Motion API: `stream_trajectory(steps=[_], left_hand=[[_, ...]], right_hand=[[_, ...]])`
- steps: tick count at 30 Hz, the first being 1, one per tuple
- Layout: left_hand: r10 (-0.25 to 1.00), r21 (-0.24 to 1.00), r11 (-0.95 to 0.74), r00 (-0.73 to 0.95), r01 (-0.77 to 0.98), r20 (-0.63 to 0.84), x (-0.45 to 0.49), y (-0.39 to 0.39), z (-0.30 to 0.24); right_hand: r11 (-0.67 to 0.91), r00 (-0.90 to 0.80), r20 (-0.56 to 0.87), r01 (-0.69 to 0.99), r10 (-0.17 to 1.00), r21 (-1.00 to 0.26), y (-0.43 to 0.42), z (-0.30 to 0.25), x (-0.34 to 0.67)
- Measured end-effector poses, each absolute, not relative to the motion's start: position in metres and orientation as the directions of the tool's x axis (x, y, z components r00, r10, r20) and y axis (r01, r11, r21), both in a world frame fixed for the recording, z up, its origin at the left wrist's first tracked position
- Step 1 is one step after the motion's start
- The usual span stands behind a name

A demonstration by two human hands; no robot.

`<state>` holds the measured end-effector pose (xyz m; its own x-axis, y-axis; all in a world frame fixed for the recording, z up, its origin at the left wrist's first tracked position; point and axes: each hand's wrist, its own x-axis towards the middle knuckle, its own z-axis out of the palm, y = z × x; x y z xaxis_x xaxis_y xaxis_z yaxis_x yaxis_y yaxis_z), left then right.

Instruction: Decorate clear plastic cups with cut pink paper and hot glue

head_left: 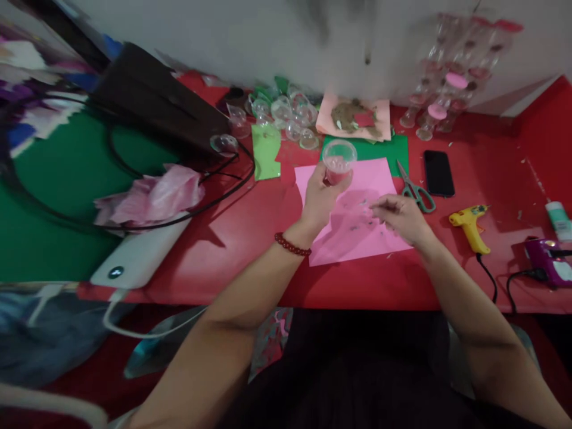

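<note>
My left hand [320,196] is wrapped round a clear plastic cup [339,158] with something pinkish showing in its lower part. A sheet of pink paper [326,247] lies below both hands, with small dark bits scattered over its middle. Above the right side of that sheet, my right hand [397,215] has its thumb and fingertips pinched together. Whatever they hold, if anything, is too small to make out. Green-handled scissors [416,192] lie just beyond my right hand, partly over green paper [401,152].
A yellow glue gun [471,227], a phone [438,173] and a purple device [552,262] are on the right. Clear plastic cups [290,113] cluster at the back, beside peach paper [328,122] bearing brown matter. Left are a dark box [156,101], cables and a white power bank [143,256].
</note>
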<state>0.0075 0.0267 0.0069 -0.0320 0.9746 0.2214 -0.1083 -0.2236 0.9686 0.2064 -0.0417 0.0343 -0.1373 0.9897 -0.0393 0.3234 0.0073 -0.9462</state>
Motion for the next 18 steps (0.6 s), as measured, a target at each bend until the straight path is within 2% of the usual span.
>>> stream_trajectory(steps=[2,4,6,8,10,13,16,18], left_hand=[[0.983,0.977,-0.184,-0.013,-0.111,0.184,0.011,0.024,0.007],[0.986,0.980,-0.169,-0.016,-0.109,0.168,0.012,0.025,0.005],[0.983,0.980,-0.181,-0.036,-0.083,0.178,0.010,0.029,0.000],[0.975,0.975,-0.219,-0.056,-0.030,0.217,0.007,0.034,-0.006],[0.965,0.966,-0.258,-0.056,-0.006,0.257,0.004,0.040,-0.010],[0.966,0.966,-0.256,-0.036,-0.039,0.255,0.003,0.043,-0.013],[0.961,0.961,-0.274,-0.028,-0.029,0.274,0.004,0.040,-0.009],[0.963,0.962,-0.271,0.004,-0.031,0.271,0.005,0.037,-0.006]], right_hand=[[-0.131,-0.248,-0.161,0.131,0.955,-0.983,-0.043,0.035,0.204],[-0.113,-0.161,-0.140,0.166,0.977,-0.980,-0.041,0.034,0.204],[0.030,-0.024,0.023,0.377,0.999,-0.926,-0.037,0.036,0.206],[0.186,-0.028,0.206,0.562,0.978,-0.806,-0.033,0.041,0.209],[0.256,-0.056,0.287,0.634,0.956,-0.730,-0.029,0.050,0.212],[0.269,0.037,0.372,0.624,0.928,-0.734,-0.024,0.058,0.210],[0.410,0.077,0.514,0.508,0.854,-0.757,-0.021,0.056,0.202],[0.429,0.121,0.524,0.437,0.843,-0.791,-0.020,0.049,0.197]])
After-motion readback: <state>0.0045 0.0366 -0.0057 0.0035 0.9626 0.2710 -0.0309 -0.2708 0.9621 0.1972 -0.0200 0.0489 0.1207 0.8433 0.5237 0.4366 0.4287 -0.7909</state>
